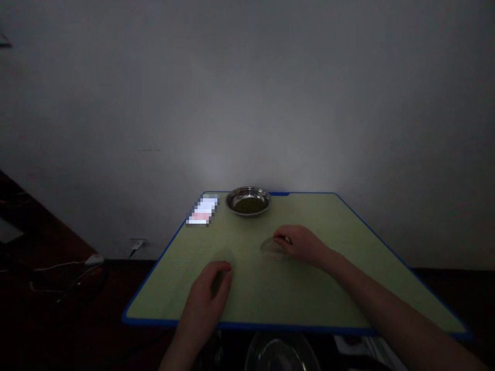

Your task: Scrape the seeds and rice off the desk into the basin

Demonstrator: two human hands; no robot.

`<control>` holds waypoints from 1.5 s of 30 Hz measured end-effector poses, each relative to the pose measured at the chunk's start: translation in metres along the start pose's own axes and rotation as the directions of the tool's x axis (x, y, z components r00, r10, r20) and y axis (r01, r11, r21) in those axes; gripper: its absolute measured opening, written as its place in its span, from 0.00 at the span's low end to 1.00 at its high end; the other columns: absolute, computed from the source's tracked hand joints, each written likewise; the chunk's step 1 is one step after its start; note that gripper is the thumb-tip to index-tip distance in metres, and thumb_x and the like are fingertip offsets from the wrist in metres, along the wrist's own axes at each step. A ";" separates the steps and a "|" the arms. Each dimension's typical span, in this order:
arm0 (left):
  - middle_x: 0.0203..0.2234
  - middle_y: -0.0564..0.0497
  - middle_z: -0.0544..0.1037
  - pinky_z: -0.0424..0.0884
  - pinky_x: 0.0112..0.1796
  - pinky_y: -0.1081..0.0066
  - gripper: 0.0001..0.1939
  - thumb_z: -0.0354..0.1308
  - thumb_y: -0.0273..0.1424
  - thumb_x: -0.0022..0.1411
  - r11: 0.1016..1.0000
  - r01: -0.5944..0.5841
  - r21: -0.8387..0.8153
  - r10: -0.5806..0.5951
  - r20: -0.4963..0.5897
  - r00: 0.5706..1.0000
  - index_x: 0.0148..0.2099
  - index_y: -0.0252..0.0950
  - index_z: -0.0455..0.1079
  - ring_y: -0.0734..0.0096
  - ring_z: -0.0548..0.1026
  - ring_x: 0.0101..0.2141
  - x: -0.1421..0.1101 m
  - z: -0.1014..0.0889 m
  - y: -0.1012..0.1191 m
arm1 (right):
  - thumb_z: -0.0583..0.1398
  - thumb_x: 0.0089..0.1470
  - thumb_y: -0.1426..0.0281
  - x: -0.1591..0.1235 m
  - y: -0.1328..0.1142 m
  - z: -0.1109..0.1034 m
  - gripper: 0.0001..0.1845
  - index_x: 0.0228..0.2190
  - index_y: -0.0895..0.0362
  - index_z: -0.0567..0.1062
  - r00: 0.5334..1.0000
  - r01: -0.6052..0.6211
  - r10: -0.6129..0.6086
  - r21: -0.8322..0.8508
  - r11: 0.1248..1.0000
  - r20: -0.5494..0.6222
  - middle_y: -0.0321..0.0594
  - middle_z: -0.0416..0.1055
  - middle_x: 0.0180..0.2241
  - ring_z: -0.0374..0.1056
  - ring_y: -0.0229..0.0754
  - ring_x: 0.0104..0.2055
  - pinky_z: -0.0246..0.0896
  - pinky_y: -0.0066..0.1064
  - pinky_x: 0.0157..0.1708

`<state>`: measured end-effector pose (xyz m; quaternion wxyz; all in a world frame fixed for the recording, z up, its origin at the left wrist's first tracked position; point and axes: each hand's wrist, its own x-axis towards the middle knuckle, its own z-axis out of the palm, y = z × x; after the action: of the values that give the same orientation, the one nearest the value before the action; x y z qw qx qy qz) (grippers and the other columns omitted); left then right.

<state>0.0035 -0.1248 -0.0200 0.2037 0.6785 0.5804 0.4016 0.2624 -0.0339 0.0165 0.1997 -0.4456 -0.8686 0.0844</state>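
My right hand [296,242] is over the middle of the table, its thumb and fingers pinching the rim of a clear, see-through round dish [267,246]. The dish is faint against the tabletop, and my fingers cover part of it, so its exact kind is hard to make out. Nearer the front edge, on the left, my left hand [211,286] hovers over or rests on the table. Its fingers are bent, with a gap between thumb and forefinger and nothing visible in it. Beyond both hands stands a shiny metal bowl [229,205] with small green bits [249,205] in it.
A lit phone-like screen [203,210], blurred out, lies at the table's left edge. The light-green table [328,216] has a blue rim and stands against a pale wall [247,103]. Below its front edge is a round shiny container [282,353]. Cables and a power strip [94,259] lie left.
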 end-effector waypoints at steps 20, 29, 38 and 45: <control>0.39 0.47 0.77 0.70 0.45 0.59 0.13 0.50 0.39 0.62 1.000 -0.001 0.015 0.001 -0.012 1.000 0.42 0.38 0.70 0.61 0.75 0.42 -0.002 0.001 0.003 | 0.53 0.61 0.71 -0.043 -0.016 -0.010 0.10 0.38 0.57 0.74 0.995 0.100 -0.100 -0.174 0.980 0.009 0.41 0.75 0.34 0.70 0.40 0.33 0.56 0.29 0.31; 0.38 0.48 0.78 0.71 0.44 0.61 0.11 0.51 0.37 0.62 0.999 -0.030 0.032 0.031 -0.021 0.999 0.41 0.38 0.70 0.63 0.75 0.41 -0.001 0.000 0.004 | 0.52 0.62 0.69 -0.013 -0.039 0.001 0.12 0.36 0.56 0.75 0.986 0.165 -0.162 -0.283 0.945 0.035 0.40 0.75 0.35 0.67 0.38 0.30 0.47 0.29 0.26; 0.40 0.47 0.77 0.70 0.46 0.60 0.12 0.50 0.37 0.63 0.999 -0.029 0.042 0.029 0.001 1.000 0.42 0.38 0.70 0.63 0.75 0.42 -0.002 0.001 0.001 | 0.54 0.58 0.74 -0.047 -0.030 0.003 0.09 0.31 0.57 0.75 0.960 0.278 -0.240 -0.416 0.866 0.141 0.39 0.74 0.30 0.62 0.35 0.24 0.38 0.32 0.21; 0.39 0.47 0.78 0.70 0.45 0.59 0.11 0.50 0.38 0.62 0.999 -0.022 0.033 0.022 -0.001 1.000 0.41 0.38 0.70 0.62 0.75 0.42 -0.001 0.000 0.005 | 0.53 0.57 0.78 -0.081 -0.020 -0.006 0.13 0.38 0.53 0.74 0.952 0.307 -0.282 -0.391 0.868 0.123 0.37 0.73 0.29 0.65 0.37 0.24 0.44 0.31 0.22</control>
<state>0.0069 -0.1268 -0.0169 0.1877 0.6878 0.5797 0.3944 0.2921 -0.1115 0.0063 0.0867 -0.3369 -0.9305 -0.1151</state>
